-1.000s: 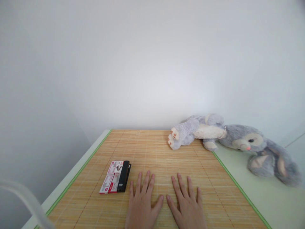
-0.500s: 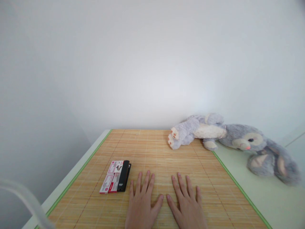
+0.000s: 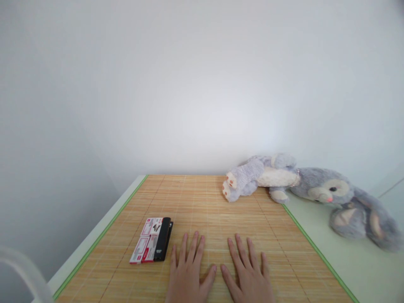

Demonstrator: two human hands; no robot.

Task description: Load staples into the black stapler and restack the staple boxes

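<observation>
My left hand (image 3: 189,273) lies flat on the bamboo mat (image 3: 202,202), fingers spread and holding nothing. Beside it, palm down as well, rests my right hand (image 3: 249,273), with its fingers apart; the two thumbs point toward each other without touching. Just left of my left hand lies a black stapler (image 3: 163,239) on its side. Against the stapler's left side sit small red-and-white boxes (image 3: 147,240) with printed labels, one showing a stapler picture.
A grey plush rabbit (image 3: 277,176) lies across the mat's back right corner, its ears reaching over the pale tabletop (image 3: 341,252). Behind stands a white wall (image 3: 202,84). A blurred white curved bar (image 3: 25,269) crosses the lower left corner.
The whole view has shifted slightly, so everything on the table sits a little lower in the picture. Both hands stay flat in the same place on the mat.
</observation>
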